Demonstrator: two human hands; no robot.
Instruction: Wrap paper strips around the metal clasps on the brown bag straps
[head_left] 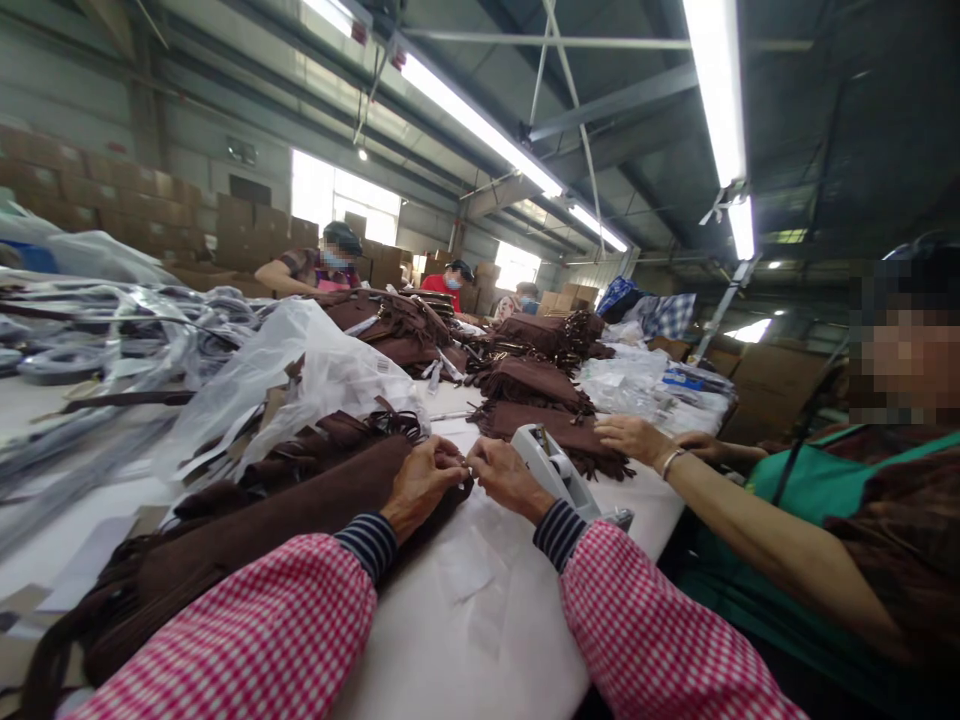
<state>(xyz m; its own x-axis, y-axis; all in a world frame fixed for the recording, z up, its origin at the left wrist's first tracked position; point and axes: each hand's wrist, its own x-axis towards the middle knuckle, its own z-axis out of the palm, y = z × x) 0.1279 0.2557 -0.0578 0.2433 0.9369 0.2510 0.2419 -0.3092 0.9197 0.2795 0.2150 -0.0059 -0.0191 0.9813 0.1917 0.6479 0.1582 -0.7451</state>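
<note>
My left hand [426,482] and my right hand [510,476] meet fingertip to fingertip over the table, both pinched. A tiny pale bit shows at the left fingertips, too small to name; whatever the right fingers hold is hidden. Under and beside my left hand lies a long dark brown suede-like piece [255,525], with strips of fringe along its far side. Just beyond my right wrist stands a grey tape dispenser [576,488], partly covered by that hand. Clear plastic film [469,570] lies on the white table [457,660] below my hands.
Fringed brown pieces [529,385] are piled ahead. A clear plastic bag [300,350] and wrapped straps [150,335] fill the left. On my right a co-worker in a green apron [795,480] reaches a hand [637,440] toward the pile. Several people work farther back, near stacked cartons [82,190].
</note>
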